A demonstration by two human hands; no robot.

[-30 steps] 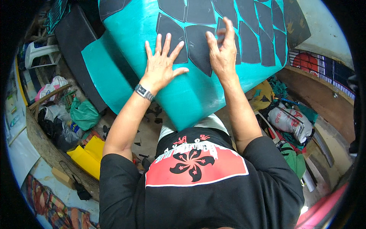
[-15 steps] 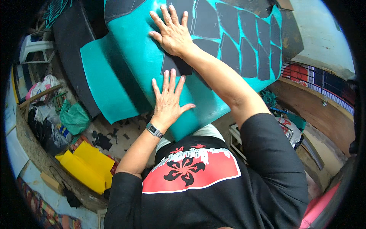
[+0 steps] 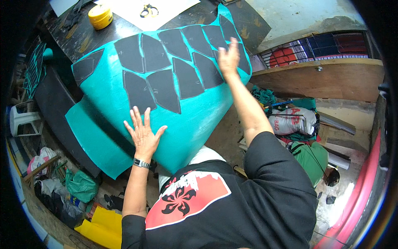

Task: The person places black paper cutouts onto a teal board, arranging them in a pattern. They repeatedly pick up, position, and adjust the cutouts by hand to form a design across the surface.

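A large teal sheet [image 3: 186, 128] of smooth material drapes over the table's near edge. Several black angular panels [image 3: 163, 87] lie on it in rows, with narrow teal gaps between them. My left hand [image 3: 145, 137] rests open on the sheet, its fingertips at the lower edge of the nearest left panel. Over the panels at the sheet's right end is my right hand [image 3: 229, 60], fingers stretched out and slightly blurred. It hides part of those panels; I cannot tell whether it touches them. Neither hand holds anything.
On the dark table [image 3: 199, 18] stand a yellow tub [image 3: 100, 16] and a white sheet [image 3: 124, 20] bearing scissors [image 3: 148, 10]. A white stool [image 3: 25, 120] and a green bag [image 3: 81, 185] are at left. A stuffed white sack [image 3: 292, 121] lies at right.
The view has shifted, bringing the tub and scissors into sight. My right hand has gone from the upper left of the sheet to its right end. My left hand stays flat on the sheet.
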